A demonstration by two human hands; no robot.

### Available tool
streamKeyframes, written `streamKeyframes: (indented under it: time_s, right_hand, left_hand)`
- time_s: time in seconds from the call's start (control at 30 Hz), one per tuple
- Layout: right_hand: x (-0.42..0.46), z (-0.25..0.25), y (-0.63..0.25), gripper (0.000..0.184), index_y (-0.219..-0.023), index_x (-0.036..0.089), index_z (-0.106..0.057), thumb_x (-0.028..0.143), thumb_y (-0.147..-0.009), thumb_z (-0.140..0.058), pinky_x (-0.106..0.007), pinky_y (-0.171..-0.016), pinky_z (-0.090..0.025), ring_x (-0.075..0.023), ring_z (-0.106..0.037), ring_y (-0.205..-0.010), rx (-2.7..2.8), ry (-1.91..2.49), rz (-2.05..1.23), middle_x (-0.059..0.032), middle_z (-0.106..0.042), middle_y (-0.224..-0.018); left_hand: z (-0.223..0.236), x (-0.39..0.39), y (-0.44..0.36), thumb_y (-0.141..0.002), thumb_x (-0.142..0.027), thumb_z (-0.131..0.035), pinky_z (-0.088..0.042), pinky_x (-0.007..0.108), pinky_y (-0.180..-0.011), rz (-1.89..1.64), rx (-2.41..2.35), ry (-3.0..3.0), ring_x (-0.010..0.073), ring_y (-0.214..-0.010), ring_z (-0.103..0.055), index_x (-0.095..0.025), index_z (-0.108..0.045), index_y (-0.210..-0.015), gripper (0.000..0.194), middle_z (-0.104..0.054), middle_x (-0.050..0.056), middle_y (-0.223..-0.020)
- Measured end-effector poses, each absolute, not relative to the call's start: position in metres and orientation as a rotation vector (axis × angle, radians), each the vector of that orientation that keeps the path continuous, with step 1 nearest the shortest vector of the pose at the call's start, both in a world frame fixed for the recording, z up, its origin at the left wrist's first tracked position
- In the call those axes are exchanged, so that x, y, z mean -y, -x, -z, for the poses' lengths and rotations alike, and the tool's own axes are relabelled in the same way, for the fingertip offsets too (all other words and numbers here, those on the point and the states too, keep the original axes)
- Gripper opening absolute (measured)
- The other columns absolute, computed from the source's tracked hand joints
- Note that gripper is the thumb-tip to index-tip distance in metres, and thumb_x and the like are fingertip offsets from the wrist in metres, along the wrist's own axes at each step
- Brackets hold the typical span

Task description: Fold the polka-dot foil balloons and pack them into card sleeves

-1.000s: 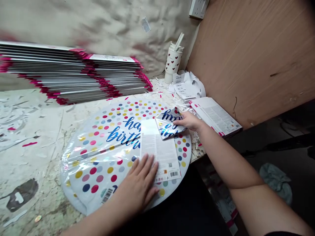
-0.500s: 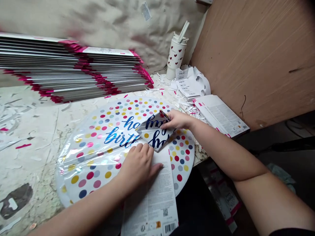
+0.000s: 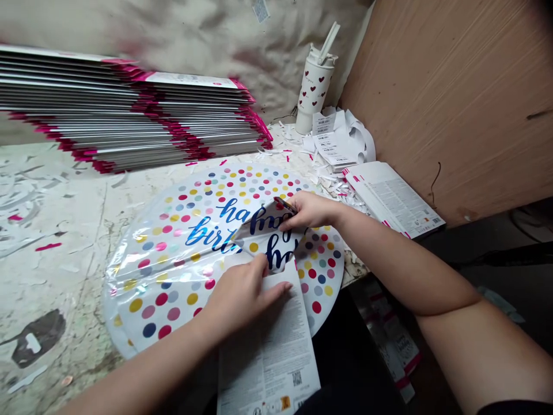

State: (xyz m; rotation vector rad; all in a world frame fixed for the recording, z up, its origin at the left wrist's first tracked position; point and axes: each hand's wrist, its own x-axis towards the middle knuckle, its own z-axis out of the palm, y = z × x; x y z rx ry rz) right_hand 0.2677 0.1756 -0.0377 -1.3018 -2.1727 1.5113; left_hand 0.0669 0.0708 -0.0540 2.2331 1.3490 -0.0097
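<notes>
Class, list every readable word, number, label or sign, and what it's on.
"ha": balloon, rest covered
"birt": balloon, rest covered
Folded foil: blue script, unclear
Cup: hearts; lettering unreadable
Packet: QR code; print too small
Labels, box, stack, wall tag, lower packs: too small or blurred

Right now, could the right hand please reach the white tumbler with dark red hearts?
Probably yes: nothing tall blocks the tumbler, though the right hand must first release the folded, blue-lettered white foil.

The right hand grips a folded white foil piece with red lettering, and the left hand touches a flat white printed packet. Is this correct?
Not fully: in the head view, the lettering on the folded white foil piece is blue, not red.
</notes>
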Motion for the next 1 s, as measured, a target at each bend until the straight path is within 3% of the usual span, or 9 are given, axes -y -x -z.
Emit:
streamKeyframes:
  time_s: [0.1,0.2,0.37,0.43,0.53,0.73,0.87,0.93,1.0]
  right_hand:
    - [-0.181,0.024,-0.261,0.013,-0.073,0.012,-0.07,0.019,-0.062,-0.072,-0.019,-0.055,-0.044,-0.0096,-0.058,-0.058,2.306,1.282,-1.608,0.0022,-0.066,-0.062]
    - [-0.19,0.009,-0.246,0.021,-0.076,0.012,-0.071,0.017,-0.055,-0.075,-0.02,-0.057,-0.045,-0.01,-0.058,-0.058,2.393,1.249,-1.781,0.0022,-0.067,-0.063]
    - [-0.19,-0.008,-0.218,0.022,-0.066,0.012,-0.066,0.027,-0.056,-0.078,-0.019,-0.048,-0.037,-0.0068,-0.049,-0.048,2.632,1.309,-1.706,0.0045,-0.058,-0.053]
    - [-0.183,-0.011,-0.211,0.024,-0.066,0.013,-0.062,0.034,-0.064,-0.072,-0.019,-0.045,-0.033,-0.0055,-0.044,-0.047,2.607,1.329,-1.53,0.0049,-0.054,-0.053]
    - [-0.167,-0.011,-0.204,0.013,-0.071,0.014,-0.06,0.027,-0.073,-0.063,-0.018,-0.046,-0.034,-0.0062,-0.045,-0.051,2.601,1.283,-1.42,0.0034,-0.055,-0.059]
    - [-0.143,-0.007,-0.196,0.015,-0.08,0.014,-0.065,0.015,-0.067,-0.06,-0.018,-0.051,-0.04,-0.0092,-0.055,-0.062,2.661,1.212,-1.388,0.0,-0.064,-0.074]
    - [-0.142,-0.013,-0.21,0.017,-0.074,0.014,-0.067,0.006,-0.064,-0.055,-0.018,-0.048,-0.039,-0.0086,-0.053,-0.054,2.862,0.928,-1.653,0.0026,-0.059,-0.059]
    - [-0.138,-0.016,-0.223,0.02,-0.079,0.014,-0.067,0.005,-0.068,-0.053,-0.018,-0.053,-0.042,-0.0086,-0.055,-0.059,2.661,0.935,-1.585,0.0015,-0.061,-0.064]
    - [-0.129,-0.014,-0.235,0.027,-0.097,0.015,-0.064,0.009,-0.071,-0.057,-0.02,-0.062,-0.046,-0.0095,-0.058,-0.07,2.195,1.035,-1.409,-0.0008,-0.064,-0.081]
  left_hand:
    - [0.046,-0.068,-0.066,-0.088,-0.05,-0.033,-0.035,0.027,-0.055,-0.046,-1.293,-2.21,0.0175,-0.06,-0.056,-0.022,-0.051,-0.084,0.033,-0.059,0.001,-0.065]
    - [0.041,-0.059,-0.072,-0.091,-0.035,-0.03,-0.036,0.03,-0.058,-0.153,-1.21,-2.607,0.018,-0.061,-0.054,-0.02,-0.052,-0.076,0.031,-0.058,0.003,-0.064]
    - [0.037,-0.048,-0.077,-0.082,-0.013,-0.039,-0.04,0.031,-0.058,-0.232,-1.177,-2.828,0.0183,-0.062,-0.052,-0.018,-0.051,-0.077,0.015,-0.056,0.004,-0.069]
    - [0.035,-0.045,-0.075,-0.08,-0.012,-0.039,-0.042,0.031,-0.059,-0.237,-1.219,-2.773,0.0183,-0.064,-0.052,-0.018,-0.05,-0.077,0.013,-0.056,0.004,-0.071]
    - [0.032,-0.043,-0.071,-0.08,-0.009,-0.038,-0.045,0.033,-0.063,-0.299,-1.264,-2.745,0.0187,-0.067,-0.052,-0.017,-0.05,-0.078,0.015,-0.056,0.005,-0.074]
    - [0.03,-0.036,-0.07,-0.078,-0.007,-0.041,-0.046,0.035,-0.063,-0.385,-1.239,-2.778,0.0208,-0.068,-0.052,-0.014,-0.053,-0.078,0.013,-0.056,0.007,-0.074]
    - [0.026,-0.032,-0.067,-0.079,-0.008,-0.041,-0.047,0.036,-0.064,-0.479,-1.202,-2.813,0.0215,-0.07,-0.053,-0.013,-0.054,-0.083,0.015,-0.057,0.007,-0.076]
    - [0.021,-0.033,-0.063,-0.081,-0.009,-0.04,-0.047,0.036,-0.063,-0.517,-1.214,-2.841,0.022,-0.071,-0.054,-0.013,-0.055,-0.085,0.016,-0.057,0.008,-0.077]
    - [0.012,-0.037,-0.057,-0.083,-0.012,-0.04,-0.047,0.036,-0.062,-0.585,-1.307,-2.852,0.0224,-0.07,-0.054,-0.013,-0.055,-0.085,0.015,-0.058,0.008,-0.077]
